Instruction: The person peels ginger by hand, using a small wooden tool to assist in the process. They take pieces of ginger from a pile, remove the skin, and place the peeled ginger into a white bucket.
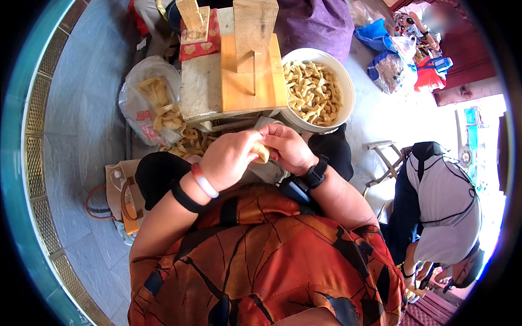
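Observation:
Above my lap, my left hand (229,157) grips a pale yellow strip (261,154), apparently tofu skin, with part of it bulging below the fingers. Meeting it at the fingertips, my right hand (288,147) pinches the same strip near its upper end. The fingers hide most of the piece, so its full shape cannot be told. A white bucket (348,87) beyond my right hand is heaped with knotted pieces (313,91) of the same colour. Loose strips (163,102) lie in a clear plastic bag (132,91) ahead of my left hand, and more strips (189,142) are below it.
A small table (200,87) before me bears a wooden board with an upright block (255,32). Behind the bucket is a purple sack (314,24). A tan handbag (116,179) sits at left. One person (444,203) bends over at right, near a folding stool (385,161).

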### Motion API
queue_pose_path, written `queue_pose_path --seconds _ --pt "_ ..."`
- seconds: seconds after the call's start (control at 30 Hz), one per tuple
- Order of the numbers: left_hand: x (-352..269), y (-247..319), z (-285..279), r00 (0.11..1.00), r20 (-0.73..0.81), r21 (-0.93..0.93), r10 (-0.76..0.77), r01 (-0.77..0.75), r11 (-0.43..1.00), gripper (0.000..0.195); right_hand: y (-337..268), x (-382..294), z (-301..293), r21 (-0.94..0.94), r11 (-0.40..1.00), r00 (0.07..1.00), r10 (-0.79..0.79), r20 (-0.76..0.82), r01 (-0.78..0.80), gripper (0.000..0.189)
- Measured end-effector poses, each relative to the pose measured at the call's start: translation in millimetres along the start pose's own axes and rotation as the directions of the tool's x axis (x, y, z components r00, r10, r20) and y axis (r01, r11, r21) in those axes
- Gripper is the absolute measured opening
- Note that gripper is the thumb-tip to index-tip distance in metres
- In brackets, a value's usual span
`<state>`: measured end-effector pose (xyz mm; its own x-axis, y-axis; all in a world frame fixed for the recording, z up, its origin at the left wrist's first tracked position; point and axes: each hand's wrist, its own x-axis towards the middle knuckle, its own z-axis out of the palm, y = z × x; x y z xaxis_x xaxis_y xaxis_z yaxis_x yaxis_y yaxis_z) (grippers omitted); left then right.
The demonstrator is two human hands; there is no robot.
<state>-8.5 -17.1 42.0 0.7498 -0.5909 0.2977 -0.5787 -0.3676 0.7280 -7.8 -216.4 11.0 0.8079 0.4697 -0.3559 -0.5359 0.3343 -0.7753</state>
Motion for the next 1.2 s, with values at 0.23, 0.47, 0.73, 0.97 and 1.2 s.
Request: queue_pose_path --seconds 0.23,0.47,0.73,0.97,1.2 --pt "-12 -22 16 0.97 -0.2 -0.121 -0.14 0.118 0.986 0.024 -13 -25 47 -0.827 0.48 0.901 -0.428 0.07 0.293 0.039" --pt "-20 -26 17 0.874 0.321 -0.924 -0.365 0.374 0.083 0.02 -10 -20 25 -0.861 0.176 0.706 -0.661 0.256 0.477 0.026" --pt "-25 -29 17 0.937 0.05 -0.84 -0.347 0.227 0.493 0.017 -14 -26 29 -0.455 0.878 0.983 -0.183 -0.028 0.15 0.008" --pt "-21 -16 7 0.873 0.147 -0.665 -0.466 0.436 0.606 0.017 -21 -28 38 -0.91 0.246 0.897 -0.382 0.224 0.332 0.022" --pt "-8 -13 -5 0.914 -0.21 -0.253 -0.347 0.292 0.922 0.011 -19 -34 23 -0.842 0.421 0.861 -0.5 0.095 0.337 0.011"
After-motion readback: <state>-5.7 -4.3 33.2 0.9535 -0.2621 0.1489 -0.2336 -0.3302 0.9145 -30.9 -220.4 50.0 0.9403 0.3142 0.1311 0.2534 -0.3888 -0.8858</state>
